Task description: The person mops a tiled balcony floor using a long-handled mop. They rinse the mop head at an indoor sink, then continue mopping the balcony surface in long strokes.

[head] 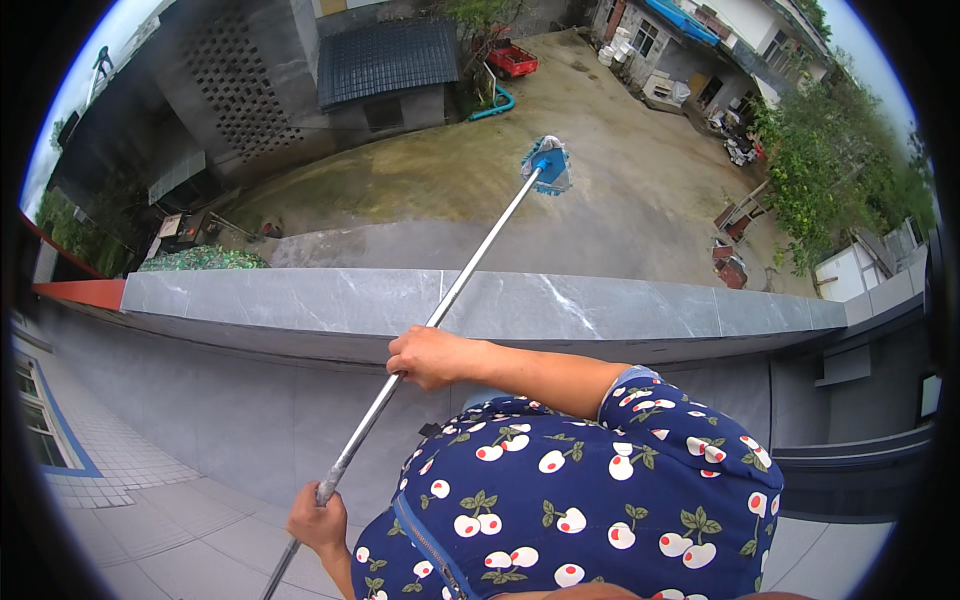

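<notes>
Both my hands grip the metal pole (480,255) of a mop, which runs slantwise across the view. My right hand (429,358) wraps the pole's middle, just on my side of a grey stone-topped parapet (510,304). Lower down, at the left of my body, my left hand (319,517) is closed around the pole near a grey, worn-looking stretch. The far end carries a blue mop head (553,166) with a whitish and blue fringed pad. It hangs out past the parapet, over the yard below. The pole's near end leaves the view at the bottom.
Below lies a concrete yard (360,180) with a red cargo vehicle (511,58), a blue-green pipe (495,103) and a leafy tree (832,165). A dark-roofed shed (386,64) stands opposite. Grey floor (225,405) runs along my side, with a blue-framed window (45,420) at left.
</notes>
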{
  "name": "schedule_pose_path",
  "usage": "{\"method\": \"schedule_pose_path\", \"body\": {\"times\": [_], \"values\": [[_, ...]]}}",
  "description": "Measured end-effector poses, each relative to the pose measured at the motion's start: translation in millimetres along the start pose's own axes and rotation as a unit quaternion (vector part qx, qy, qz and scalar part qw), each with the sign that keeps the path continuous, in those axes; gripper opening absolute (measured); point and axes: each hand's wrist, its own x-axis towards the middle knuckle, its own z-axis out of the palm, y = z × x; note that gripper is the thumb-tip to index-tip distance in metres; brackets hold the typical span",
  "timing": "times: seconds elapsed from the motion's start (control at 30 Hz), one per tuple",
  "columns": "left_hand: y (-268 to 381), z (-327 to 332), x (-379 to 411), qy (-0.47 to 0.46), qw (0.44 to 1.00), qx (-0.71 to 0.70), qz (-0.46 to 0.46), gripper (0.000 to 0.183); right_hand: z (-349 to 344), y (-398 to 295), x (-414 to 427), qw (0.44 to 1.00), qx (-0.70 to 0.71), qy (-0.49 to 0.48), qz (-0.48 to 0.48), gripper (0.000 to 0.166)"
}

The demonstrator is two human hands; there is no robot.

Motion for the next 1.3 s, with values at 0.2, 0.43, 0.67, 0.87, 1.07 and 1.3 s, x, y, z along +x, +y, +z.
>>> {"method": "schedule_pose_path", "body": {"times": [0.2, 0.43, 0.67, 0.87, 1.07, 1.3], "values": [[-27, 20, 83, -0.02, 0.998, 0.0, 0.056, 0.011, -2, 29, 53, 0.997, 0.046, 0.027, 0.048, 0.015], [-108, 8, 171, -0.032, 0.997, 0.056, 0.053, 0.014, 48, 55, 195, 0.995, 0.067, 0.077, -0.004, 0.017], [-164, -18, 219, -0.061, 0.992, 0.109, -0.031, 0.017, 72, 54, 330, 0.992, 0.112, -0.012, -0.064, 0.016], [-216, -10, 230, -0.058, 0.984, 0.112, -0.126, 0.02, 104, 46, 428, 0.982, 0.125, -0.088, -0.107, 0.016], [-293, -6, 262, -0.098, 0.984, -0.01, -0.151, 0.026, 125, 39, 506, 0.98, 0.119, -0.141, -0.073, 0.022], [-449, -32, 321, -0.133, 0.969, -0.101, -0.182, 0.033, 168, -18, 640, 0.981, 0.107, -0.144, -0.08, 0.026]]}}
